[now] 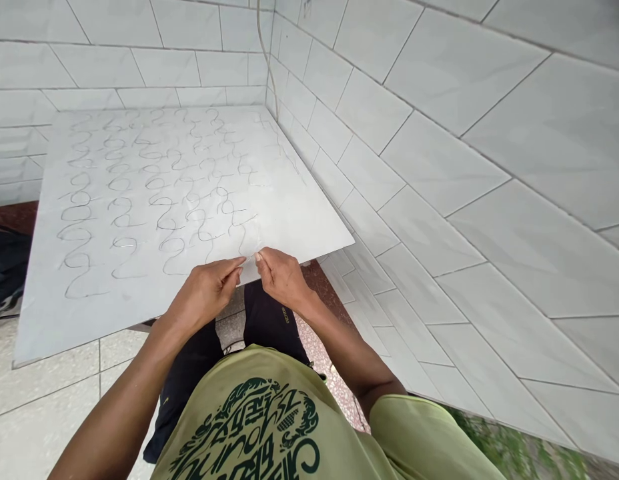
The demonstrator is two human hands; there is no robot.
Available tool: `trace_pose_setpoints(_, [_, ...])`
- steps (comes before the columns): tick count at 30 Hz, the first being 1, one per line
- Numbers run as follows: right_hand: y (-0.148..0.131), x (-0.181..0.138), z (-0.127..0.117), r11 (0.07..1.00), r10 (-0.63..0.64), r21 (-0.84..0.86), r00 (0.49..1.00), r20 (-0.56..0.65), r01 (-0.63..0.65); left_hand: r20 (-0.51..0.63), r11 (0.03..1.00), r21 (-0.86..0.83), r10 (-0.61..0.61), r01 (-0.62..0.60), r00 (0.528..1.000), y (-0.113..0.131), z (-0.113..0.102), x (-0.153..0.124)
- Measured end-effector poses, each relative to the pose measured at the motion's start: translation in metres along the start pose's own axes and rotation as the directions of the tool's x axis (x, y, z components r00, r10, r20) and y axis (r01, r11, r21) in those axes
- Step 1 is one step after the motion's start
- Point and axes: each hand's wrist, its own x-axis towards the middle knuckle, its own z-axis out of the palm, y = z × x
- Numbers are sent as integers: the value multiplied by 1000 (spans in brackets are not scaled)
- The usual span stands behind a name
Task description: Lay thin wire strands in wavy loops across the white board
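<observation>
A large white board (289,227) lies flat in front of me. Thin, dark, S-shaped curves (172,213) run across it in several rows; I cannot tell whether they are bent wires or drawn lines, though a few spots glint. Over the board's near edge, my left hand (205,293) is closed in a pinch, thumb against forefinger. Just to its right, my right hand (283,277) pinches in the same way, fingertips close to the left ones. A faint thin strand (251,257) seems to span the small gap between them; its kind is too fine to make out.
Tiled walls meet in a corner behind the board, with the right wall (414,173) running along its side. A pale cable (263,47) hangs down in that corner. Dark fabric (9,267) lies at the far left. Speckled floor tiles (54,393) show below the board.
</observation>
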Motion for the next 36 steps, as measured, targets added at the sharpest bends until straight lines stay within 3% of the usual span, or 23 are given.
trace_pose_setpoints(4, [2, -5, -4, 971, -20, 237, 999, 46, 9, 82, 943, -278, -168, 185, 982, -1, -6, -8])
trace_pose_setpoints(9, [-3, -11, 1, 865, 100, 492, 995, 29, -101, 232, 780, -531, -243, 332, 942, -5, -9, -14])
trace_pose_setpoints(12, [-6, -10, 4, 761, 192, 620, 979, 69, -193, 247, 774, -528, -252, 349, 935, -7, -8, -19])
trace_pose_setpoints(17, [-7, -10, 4, 629, 242, 717, 952, 186, -300, 251, 888, -378, -174, 262, 952, -10, -16, -27])
trace_pose_setpoints(20, [-6, -11, 2, 661, 186, 704, 966, 178, -257, 291, 872, -375, -213, 316, 933, -6, -23, -23])
trace_pose_setpoints(26, [-13, -12, -1, 837, 37, 534, 986, 162, -119, 338, 800, -481, -209, 359, 918, 5, -23, -5])
trace_pose_setpoints(32, [-11, -16, -6, 817, 12, 559, 973, 229, -142, 225, 926, -253, -227, 281, 948, 8, -25, -5])
trace_pose_setpoints(36, [-6, -19, -13, 902, -38, 427, 972, 231, -66, 175, 969, -101, -206, 226, 963, 8, -30, -8])
